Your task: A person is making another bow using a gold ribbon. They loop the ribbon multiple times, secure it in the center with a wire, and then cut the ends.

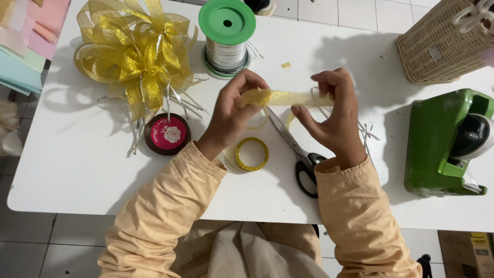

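Ribbon (288,97) runs left-right, pinched taut by left hand (231,113) and right hand (334,116) fingers.

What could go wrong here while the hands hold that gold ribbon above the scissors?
The ribbon is stretched between the left hand and right hand; it could slip and lose its fold. The scissors lie right under the wrists, so a sleeve might snag them. The small ribbon roll could get knocked away.
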